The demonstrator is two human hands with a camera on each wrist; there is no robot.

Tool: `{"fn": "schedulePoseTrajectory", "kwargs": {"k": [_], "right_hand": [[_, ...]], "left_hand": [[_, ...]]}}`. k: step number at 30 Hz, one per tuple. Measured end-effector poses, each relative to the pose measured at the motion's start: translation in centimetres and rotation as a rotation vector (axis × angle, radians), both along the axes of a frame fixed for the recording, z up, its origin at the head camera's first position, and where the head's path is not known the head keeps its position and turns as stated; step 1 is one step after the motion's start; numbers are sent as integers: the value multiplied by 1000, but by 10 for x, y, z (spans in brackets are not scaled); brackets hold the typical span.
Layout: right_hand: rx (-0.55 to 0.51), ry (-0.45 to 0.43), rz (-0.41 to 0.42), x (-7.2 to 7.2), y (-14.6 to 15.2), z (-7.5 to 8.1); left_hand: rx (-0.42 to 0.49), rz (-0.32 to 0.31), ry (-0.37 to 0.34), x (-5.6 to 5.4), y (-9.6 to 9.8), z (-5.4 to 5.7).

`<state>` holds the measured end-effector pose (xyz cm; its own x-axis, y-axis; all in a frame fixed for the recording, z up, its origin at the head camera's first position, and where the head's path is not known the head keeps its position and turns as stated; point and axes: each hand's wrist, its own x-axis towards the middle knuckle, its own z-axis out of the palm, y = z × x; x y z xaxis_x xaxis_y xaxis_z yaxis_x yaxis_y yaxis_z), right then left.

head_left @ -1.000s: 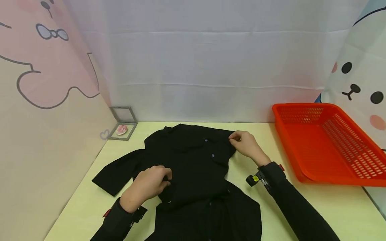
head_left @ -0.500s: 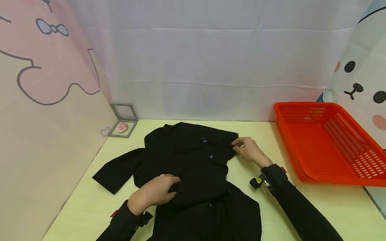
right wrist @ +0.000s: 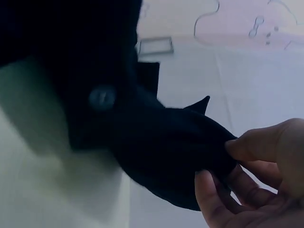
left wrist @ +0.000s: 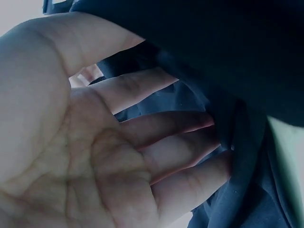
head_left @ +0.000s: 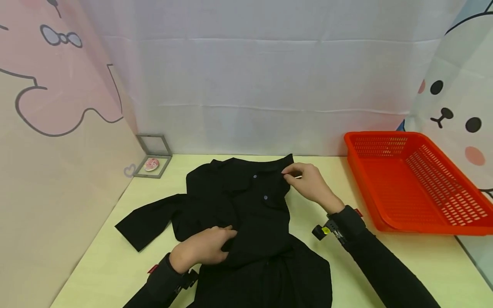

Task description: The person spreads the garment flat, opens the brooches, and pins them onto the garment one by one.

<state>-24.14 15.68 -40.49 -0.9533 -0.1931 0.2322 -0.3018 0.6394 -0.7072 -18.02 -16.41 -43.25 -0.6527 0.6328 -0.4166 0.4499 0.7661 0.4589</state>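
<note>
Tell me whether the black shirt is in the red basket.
No: the black shirt lies on the table, apart from the red basket.

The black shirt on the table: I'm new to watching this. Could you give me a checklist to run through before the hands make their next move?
1. Right hand pinches the black shirt: ok, cloth between thumb and fingers.
2. Left hand has a firm hold: cannot tell, cloth hides its thumb tip in the left wrist view.
3. Sleeve on the left spread out: ok.
4. Body of the shirt smooth: not ok, folds cross its middle.
5. Bottom hem straight: cannot tell, the shirt runs out of the head picture.
6. Red basket apart from the shirt: ok.
</note>
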Motion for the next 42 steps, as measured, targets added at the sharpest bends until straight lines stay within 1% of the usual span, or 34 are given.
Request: {"fn": "schedulePoseTrajectory", "kwargs": {"k": [2,5,7,9,11,15,17,19,21,22,24,26,29,31,33,35,38,40,42], "right_hand": [[5,2,73,3,-12,7],[47,-22,216,6,-28,11],[93,-47,315,7,-37,10],[148,-82,404,8,-44,6],[202,-120,467,9,-49,0],[284,-192,548,12,-51,-14],[306,-208,580,14,-50,-18],[319,-210,606,16,-49,-20],[321,-203,626,18,-48,-20],[320,-199,631,19,-47,-19],[317,-194,640,21,-47,-18],[309,-203,644,22,-47,-17],[292,-213,642,25,-45,-16],[274,-216,620,26,-42,-15],[255,-183,592,26,-38,-13],[223,-150,532,24,-32,-9],[169,-88,395,16,-22,-4],[131,-66,287,10,-13,-3],[106,-53,193,3,-3,-5]], "left_hand": [[-14,0,-6,0,1,0],[-38,-6,-8,1,0,2],[-44,-11,-5,2,-2,5],[-29,-19,9,4,-4,8],[3,-32,40,5,-7,12],[74,-53,121,6,-7,22],[97,-62,181,7,-3,27],[117,-75,243,7,3,31],[134,-97,280,7,13,31],[135,-109,288,7,18,30],[127,-130,275,6,28,26],[107,-139,236,4,37,19],[60,-139,168,2,44,8],[28,-146,140,0,48,1],[-21,-162,126,-2,52,-4],[-62,-177,129,-2,54,-7],[-102,-186,134,-1,56,-10],[-95,-184,137,0,55,-11],[-76,-184,150,1,52,-13]]}}
